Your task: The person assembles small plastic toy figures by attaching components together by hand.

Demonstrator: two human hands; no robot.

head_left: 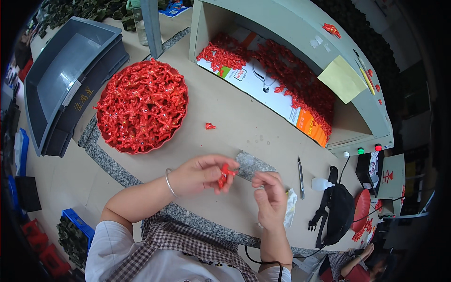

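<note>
In my left hand [199, 175] I hold a small glossy red plastic figure [226, 176] between thumb and fingers. A bracelet circles that wrist. To its right is my right hand [271, 201], its fingers curled toward the thumb in a loose pinch; whatever may be between the fingertips is too small to make out. The hands are apart, with a grey speckled slab [253, 165] on the tabletop just beyond them. One more red piece [210, 126] lies alone farther off. At the left, a round red tray [186, 101] is heaped with similar red figures.
A pale cabinet [286, 35] at the back holds many red pieces on printed cardboard. Grey bins [70, 70] stand far left. On the right lie a scalpel-like knife [300, 177], a small white bottle [322, 184], a crumpled wrapper [290, 207] and a black bag [340, 214]. Another person sits lower right.
</note>
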